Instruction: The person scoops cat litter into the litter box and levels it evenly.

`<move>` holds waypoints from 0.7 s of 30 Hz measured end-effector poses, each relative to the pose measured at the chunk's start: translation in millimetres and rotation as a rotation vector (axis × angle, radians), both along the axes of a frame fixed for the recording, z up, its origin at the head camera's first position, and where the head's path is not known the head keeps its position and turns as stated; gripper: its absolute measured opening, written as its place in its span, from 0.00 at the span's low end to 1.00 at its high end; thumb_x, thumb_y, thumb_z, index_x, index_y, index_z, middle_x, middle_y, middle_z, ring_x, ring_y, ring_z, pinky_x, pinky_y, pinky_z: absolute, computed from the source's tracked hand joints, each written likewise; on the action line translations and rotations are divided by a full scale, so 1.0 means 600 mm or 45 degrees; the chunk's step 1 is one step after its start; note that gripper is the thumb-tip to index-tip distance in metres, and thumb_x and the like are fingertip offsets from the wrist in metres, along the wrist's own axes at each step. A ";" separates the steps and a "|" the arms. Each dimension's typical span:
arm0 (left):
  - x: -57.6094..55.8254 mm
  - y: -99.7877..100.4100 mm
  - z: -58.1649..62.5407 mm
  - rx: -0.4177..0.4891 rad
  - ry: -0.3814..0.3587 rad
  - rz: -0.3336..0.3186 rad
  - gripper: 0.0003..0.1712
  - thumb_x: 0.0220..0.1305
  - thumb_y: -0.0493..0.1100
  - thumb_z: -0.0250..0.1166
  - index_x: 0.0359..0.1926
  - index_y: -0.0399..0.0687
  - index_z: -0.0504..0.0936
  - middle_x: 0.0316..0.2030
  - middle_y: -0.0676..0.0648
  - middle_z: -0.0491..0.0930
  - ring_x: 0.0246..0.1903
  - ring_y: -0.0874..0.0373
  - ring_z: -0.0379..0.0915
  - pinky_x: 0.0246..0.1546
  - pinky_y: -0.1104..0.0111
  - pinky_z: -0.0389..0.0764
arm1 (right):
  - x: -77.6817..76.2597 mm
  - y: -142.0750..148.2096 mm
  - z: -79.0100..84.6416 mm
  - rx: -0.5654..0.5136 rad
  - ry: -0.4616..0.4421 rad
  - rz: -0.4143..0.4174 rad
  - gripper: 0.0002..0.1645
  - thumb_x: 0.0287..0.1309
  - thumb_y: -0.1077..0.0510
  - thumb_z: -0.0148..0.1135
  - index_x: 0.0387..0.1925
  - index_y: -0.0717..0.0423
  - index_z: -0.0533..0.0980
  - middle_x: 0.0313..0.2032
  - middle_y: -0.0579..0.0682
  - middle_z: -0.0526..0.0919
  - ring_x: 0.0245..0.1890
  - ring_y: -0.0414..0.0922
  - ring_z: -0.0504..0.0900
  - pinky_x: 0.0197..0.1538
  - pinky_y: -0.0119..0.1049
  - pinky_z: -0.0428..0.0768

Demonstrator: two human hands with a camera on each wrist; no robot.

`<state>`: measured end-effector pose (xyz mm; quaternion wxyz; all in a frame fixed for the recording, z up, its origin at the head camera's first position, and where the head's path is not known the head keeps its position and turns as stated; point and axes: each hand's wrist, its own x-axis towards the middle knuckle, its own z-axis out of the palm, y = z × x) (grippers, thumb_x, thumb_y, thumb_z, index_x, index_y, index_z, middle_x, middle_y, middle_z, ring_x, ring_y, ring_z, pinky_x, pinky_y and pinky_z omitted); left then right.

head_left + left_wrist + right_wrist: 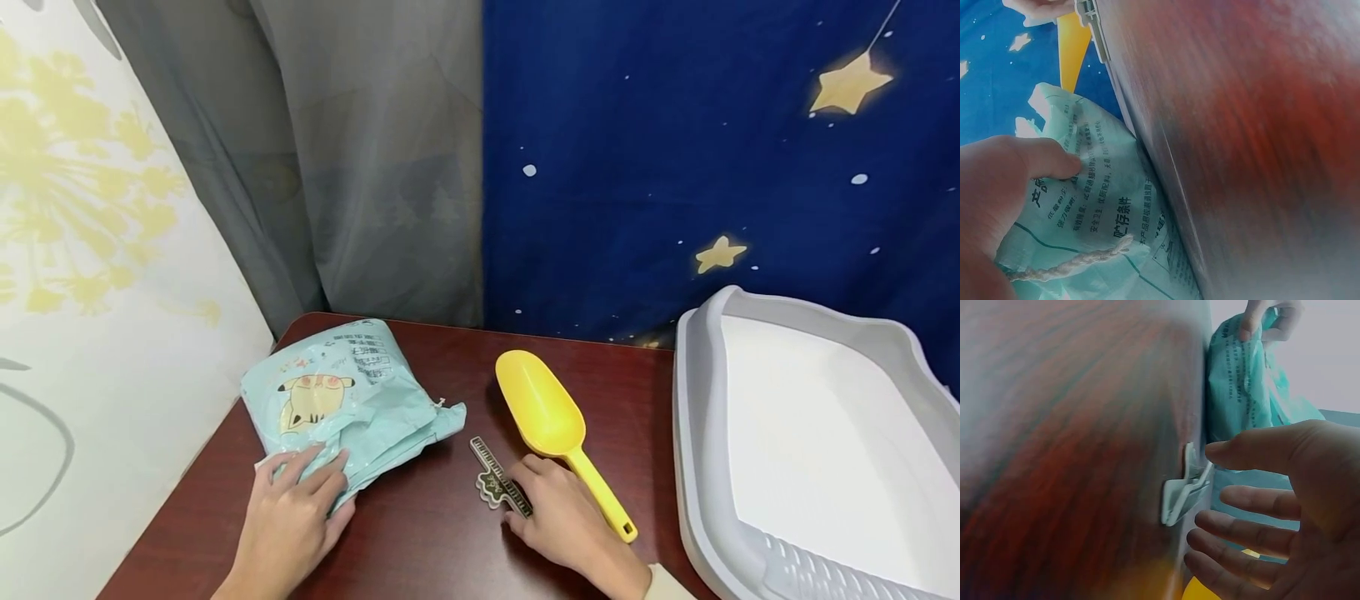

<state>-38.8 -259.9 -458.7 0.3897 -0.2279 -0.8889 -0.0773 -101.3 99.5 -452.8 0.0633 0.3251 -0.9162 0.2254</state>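
A pale blue-green plastic bag (352,367) with a cartoon character and printed text lies at the left of the table, its near end folded over. My left hand (296,504) holds that folded end, with the thumb (1054,159) against the printed side and the fingers on top. A twisted cord (1079,262) hangs from the bag. My right hand (558,508) is at the near end of a long sealing clip (491,471) with a striped bar and a scalloped grip. In the right wrist view, its thumb and loosely spread fingers are close to the clip (1185,487).
A yellow scoop (540,408) lies just right of the clip, its handle running past my right hand. At the right stands a grey litter tray (705,433) with a white inside. Curtains (390,167) hang behind the dark red table (420,533).
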 end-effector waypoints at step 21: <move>0.001 0.001 0.001 -0.010 -0.013 0.019 0.28 0.81 0.55 0.51 0.28 0.45 0.83 0.45 0.39 0.92 0.49 0.33 0.85 0.49 0.38 0.71 | -0.035 -0.041 0.045 -0.185 -0.011 0.015 0.17 0.56 0.60 0.81 0.48 0.55 0.88 0.41 0.46 0.88 0.37 0.45 0.85 0.43 0.43 0.85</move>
